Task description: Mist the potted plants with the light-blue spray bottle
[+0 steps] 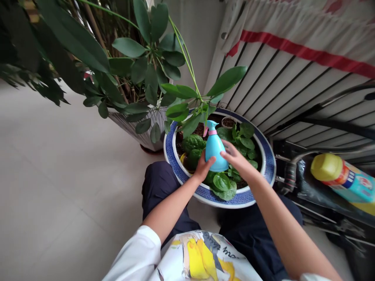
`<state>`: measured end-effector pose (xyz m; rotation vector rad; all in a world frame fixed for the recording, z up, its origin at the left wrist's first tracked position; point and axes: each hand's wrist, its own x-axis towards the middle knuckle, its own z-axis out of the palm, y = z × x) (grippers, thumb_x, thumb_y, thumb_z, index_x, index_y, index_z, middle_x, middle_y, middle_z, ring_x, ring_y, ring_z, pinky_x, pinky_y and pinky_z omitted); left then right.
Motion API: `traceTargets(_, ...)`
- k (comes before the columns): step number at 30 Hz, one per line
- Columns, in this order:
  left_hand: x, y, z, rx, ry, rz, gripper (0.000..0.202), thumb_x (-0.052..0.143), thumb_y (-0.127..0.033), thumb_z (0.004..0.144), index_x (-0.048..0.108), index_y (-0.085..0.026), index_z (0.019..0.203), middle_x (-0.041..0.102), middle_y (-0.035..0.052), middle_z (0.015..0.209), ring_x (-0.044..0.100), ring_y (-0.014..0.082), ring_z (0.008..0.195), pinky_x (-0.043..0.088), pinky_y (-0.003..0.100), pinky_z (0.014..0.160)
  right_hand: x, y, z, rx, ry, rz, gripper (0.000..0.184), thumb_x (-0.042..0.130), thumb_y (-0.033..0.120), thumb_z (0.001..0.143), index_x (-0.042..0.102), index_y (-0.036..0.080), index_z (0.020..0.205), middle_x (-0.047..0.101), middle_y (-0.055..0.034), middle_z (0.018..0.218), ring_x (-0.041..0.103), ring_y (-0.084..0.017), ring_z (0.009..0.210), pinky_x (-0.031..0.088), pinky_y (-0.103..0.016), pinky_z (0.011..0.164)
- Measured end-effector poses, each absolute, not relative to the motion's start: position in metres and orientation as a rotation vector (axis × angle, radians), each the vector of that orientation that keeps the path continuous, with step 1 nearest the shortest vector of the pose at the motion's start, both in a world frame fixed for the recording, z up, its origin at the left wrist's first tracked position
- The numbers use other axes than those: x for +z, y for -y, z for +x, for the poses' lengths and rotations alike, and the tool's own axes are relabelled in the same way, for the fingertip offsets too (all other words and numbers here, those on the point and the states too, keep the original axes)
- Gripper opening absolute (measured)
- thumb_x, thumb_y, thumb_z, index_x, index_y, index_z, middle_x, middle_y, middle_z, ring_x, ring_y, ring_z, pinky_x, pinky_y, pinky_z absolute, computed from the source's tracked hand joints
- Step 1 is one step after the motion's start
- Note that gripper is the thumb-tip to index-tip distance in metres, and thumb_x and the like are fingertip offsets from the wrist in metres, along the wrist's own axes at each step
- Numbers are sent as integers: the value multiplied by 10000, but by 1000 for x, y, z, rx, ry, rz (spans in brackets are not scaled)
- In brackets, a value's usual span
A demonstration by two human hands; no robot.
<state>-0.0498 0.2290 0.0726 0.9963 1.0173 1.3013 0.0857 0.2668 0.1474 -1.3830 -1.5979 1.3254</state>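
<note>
A light blue spray bottle with a pink collar and trigger stands nearly upright over a round planter, its bird-shaped nozzle head pointing right. My left hand grips its lower left side, thumb in front and the other fingers partly hidden. On the bottle's right side, my right hand holds it with thumb and fingertips, the fingers somewhat apart. Beneath the bottle, leafy green plants grow in dark soil inside the planter, which has a blue-and-white rim.
A large leafy plant in a grey striped pot stands at the left, its branches hanging over the planter. To the right are a slatted panel with a red-edged curtain, and a black metal frame carrying a yellow-capped bottle. Pale tiled floor extends left.
</note>
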Motion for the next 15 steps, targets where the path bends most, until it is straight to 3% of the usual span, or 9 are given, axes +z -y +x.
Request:
traceTargets(2, 72, -229, -51, 1223, -1108, 1175, 394, 499, -409, 856, 547, -189, 1180, 637, 87, 1117, 602, 253, 1030, 478, 367, 903, 130, -238, 96, 1109, 1627, -1458, 1013, 727, 657, 646, 331, 171, 1442, 541, -177, 1332, 565, -327, 1151, 474, -469, 944)
traceTargets(6, 78, -226, -55, 1135, -1258, 1526, 375, 557, -454, 827, 607, -202, 1099, 617, 97, 1190, 579, 286, 1114, 441, 394, 972, 111, -206, 99, 600, 1864, -1429, 904, 718, 533, 717, 305, 236, 1465, 474, -151, 1412, 492, -347, 1236, 409, -499, 996)
traceTargets(9, 90, -224, -57, 1343, -1225, 1404, 471, 623, -483, 787, 592, -189, 1154, 614, 115, 1238, 559, 277, 1186, 417, 378, 1023, 111, -193, 89, 311, 2066, -1492, 853, 715, 457, 725, 342, 248, 1462, 516, -154, 1354, 503, -370, 1169, 422, -508, 907)
traceTargets(15, 108, -223, -61, 1576, -1467, 949, 413, 683, -411, 769, 556, -199, 1100, 662, 80, 1107, 646, 210, 1008, 469, 361, 953, 103, -173, 57, 117, 2041, -1473, 783, 675, 454, 761, 379, 199, 1439, 558, -164, 1271, 529, -328, 1054, 395, -439, 836)
